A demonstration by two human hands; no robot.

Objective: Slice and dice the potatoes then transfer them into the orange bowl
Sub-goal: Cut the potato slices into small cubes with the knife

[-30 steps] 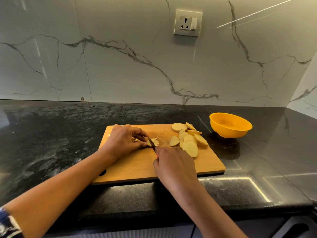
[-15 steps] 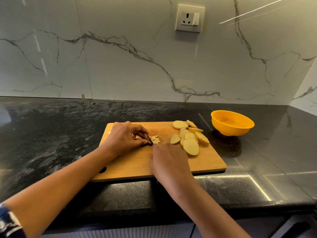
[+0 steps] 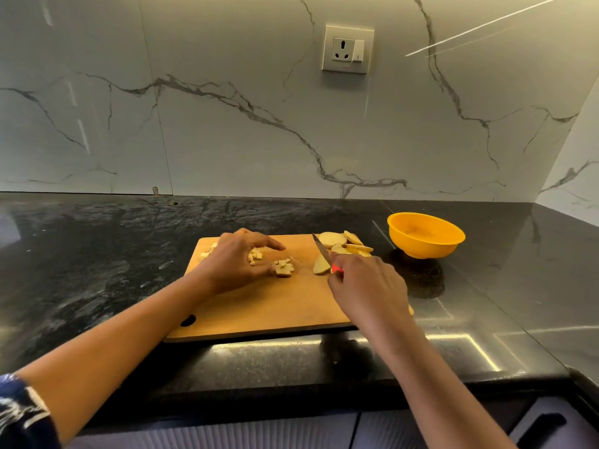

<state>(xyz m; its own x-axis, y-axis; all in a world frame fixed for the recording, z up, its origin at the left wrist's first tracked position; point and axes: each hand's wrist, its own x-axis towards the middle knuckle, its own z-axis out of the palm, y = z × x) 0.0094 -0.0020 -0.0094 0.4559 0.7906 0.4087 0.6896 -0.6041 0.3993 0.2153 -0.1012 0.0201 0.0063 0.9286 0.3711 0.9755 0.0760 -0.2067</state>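
A wooden cutting board (image 3: 259, 306) lies on the black counter. Diced potato pieces (image 3: 283, 267) sit near its middle, with a few more under and left of my left hand (image 3: 238, 260), whose relaxed fingers spread over them. My right hand (image 3: 366, 286) grips a knife (image 3: 321, 249) by its red handle, blade pointing away beside the pile of potato slices (image 3: 343, 244) at the board's far right. One slice (image 3: 321, 264) lies apart, just left of the handle. The orange bowl (image 3: 425, 234) stands right of the board and looks empty.
The black stone counter (image 3: 97, 254) runs left and right, meeting a marble wall with a power socket (image 3: 347, 49). The counter's front edge (image 3: 291, 393) is close below the board, with cabinet fronts under it.
My right hand moved the knife right, away from the diced pieces to the slice pile. My left hand let go of the cut pieces and its fingers spread out.
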